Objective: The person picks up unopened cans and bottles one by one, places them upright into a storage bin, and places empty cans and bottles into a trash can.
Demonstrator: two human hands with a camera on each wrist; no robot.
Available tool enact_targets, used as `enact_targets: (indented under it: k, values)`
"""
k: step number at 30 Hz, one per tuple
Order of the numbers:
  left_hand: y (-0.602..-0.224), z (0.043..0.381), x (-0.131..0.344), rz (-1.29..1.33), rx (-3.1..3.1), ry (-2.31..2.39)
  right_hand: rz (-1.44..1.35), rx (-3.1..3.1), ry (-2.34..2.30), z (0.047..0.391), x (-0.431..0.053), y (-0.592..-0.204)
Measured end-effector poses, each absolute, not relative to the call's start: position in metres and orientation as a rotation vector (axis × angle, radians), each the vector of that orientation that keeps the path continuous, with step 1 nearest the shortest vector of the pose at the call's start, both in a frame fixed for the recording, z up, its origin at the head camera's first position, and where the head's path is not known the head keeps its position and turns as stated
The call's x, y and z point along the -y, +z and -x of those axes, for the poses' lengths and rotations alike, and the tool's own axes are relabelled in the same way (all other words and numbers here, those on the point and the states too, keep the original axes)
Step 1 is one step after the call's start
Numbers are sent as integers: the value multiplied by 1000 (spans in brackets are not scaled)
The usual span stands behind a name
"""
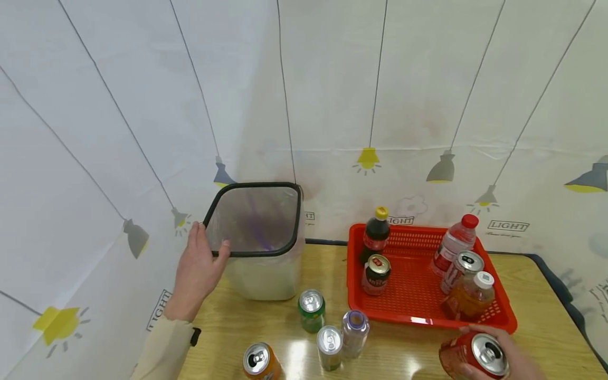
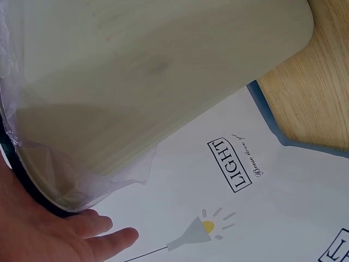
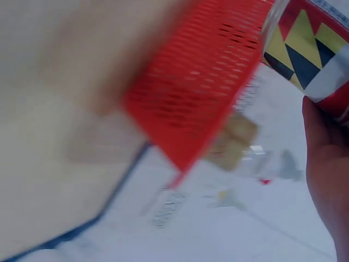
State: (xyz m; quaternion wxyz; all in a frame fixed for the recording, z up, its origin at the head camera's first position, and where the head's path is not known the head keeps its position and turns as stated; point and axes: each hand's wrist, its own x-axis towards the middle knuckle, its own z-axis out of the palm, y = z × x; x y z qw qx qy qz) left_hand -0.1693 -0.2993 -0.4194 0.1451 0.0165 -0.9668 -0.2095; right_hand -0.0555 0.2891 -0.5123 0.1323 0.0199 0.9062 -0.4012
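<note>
My left hand is at the near left corner of a bin with a black rim and a clear liner. Its thumb and fingers are spread and fairly straight against that rim; the left wrist view shows fingertips extending past it. At the lower right, my right hand grips a red soda can, its top facing up and its tab end opened. A patterned side of the can shows in the right wrist view. The held can is just in front of a red plastic basket.
On the wooden table stand an orange can, a green can, a silver can and a clear bottle with a purple neck. The basket holds a cola bottle, a dark can and several other drinks at its right.
</note>
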Motion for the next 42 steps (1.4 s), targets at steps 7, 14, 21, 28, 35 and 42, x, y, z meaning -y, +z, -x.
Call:
enact_targets:
  k: [7, 14, 21, 28, 35, 42]
  values:
    - [-418, 169, 296, -76, 2801, -616, 123, -2943, -1121, 78, -246, -450]
    - [-418, 173, 293, -74, 2793, -609, 511, -3147, -1263, 111, -212, -409]
    - [-415, 180, 290, -93, 2797, -598, 843, -3212, -1346, 158, -184, -372]
    - [-416, 183, 287, -111, 2814, -609, 895, -3138, -1474, 195, -158, -337]
    - [-412, 190, 285, -104, 2797, -612, 919, -3097, -1462, 228, -125, -309]
    - [-411, 192, 280, -107, 2827, -615, 1063, -3017, -1524, 252, -85, -299]
